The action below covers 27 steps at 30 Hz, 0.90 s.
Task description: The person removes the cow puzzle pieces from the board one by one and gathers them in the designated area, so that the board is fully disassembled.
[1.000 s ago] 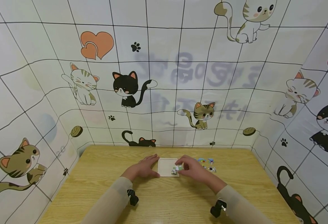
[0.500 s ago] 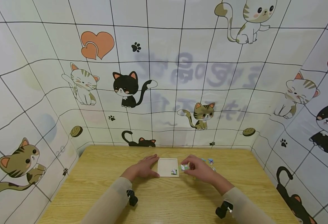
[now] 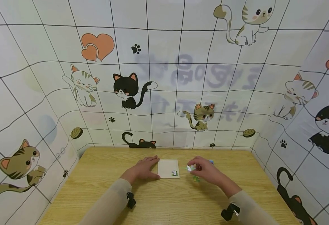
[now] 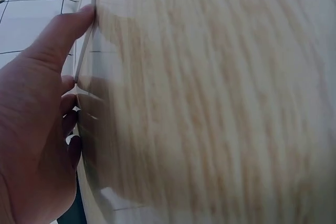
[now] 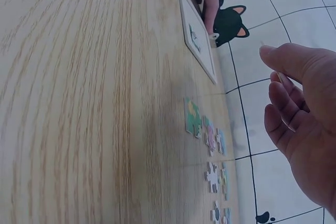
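1. Left hand (image 3: 143, 168) lies flat on the table (image 3: 164, 200), fingers straight, touching the tray (image 3: 168, 168) at its 9 o'clock edge.
2. Right hand (image 3: 206, 170) pinches one piece (image 3: 191, 167), lifted at the tray's 3 o'clock.
3. Tray: one piece seated (image 3: 174, 172) at 5 o'clock; rest bare.
4. Loose pieces (image 5: 210, 150) wait past the right hand; most fitting appears left.

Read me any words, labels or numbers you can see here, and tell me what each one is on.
Backdrop wall: large grey characters show faintly through, too blurred to read.
Puzzle tray: pictures only, no text.
Loose puzzle pieces: pictures only, no text.
Nothing else carries any writing.
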### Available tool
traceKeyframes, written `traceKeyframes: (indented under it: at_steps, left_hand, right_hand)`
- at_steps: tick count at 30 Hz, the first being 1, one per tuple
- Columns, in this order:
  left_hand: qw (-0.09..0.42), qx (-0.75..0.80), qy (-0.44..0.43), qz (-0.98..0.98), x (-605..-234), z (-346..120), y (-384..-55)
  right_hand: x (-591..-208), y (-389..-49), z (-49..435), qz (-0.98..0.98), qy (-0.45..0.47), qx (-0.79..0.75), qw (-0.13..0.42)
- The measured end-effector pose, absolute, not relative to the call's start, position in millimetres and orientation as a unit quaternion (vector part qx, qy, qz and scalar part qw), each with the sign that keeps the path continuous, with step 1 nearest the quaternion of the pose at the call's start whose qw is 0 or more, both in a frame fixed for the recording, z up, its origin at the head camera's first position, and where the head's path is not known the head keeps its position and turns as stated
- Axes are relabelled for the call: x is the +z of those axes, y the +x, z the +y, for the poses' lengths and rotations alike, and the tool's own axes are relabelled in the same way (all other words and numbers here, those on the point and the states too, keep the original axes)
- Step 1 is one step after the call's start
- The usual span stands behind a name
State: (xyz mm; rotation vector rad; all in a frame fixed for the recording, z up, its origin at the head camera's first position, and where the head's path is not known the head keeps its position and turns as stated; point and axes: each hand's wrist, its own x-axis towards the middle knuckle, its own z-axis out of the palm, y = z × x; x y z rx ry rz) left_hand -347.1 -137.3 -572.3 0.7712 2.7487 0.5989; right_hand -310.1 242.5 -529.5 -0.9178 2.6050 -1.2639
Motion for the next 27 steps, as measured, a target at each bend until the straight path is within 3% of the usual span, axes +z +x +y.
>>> traceKeyframes:
  at_steps: [9,22,27]
  left_hand:
    - [0.09,0.174,0.266,0.944,-578,-138,-348]
    - [0.075,0.175,0.272,0.943,-582,-143,-351]
    - [0.074,0.175,0.273,0.943,-584,-143,-353]
  right_hand:
    - [-530,-307,253,0.855,-0.29,-0.427,0.056]
    - [-531,-303,275,0.86,-0.293,-0.418,0.02]
    - [-530,-302,282,0.866,-0.272,-0.418,0.034]
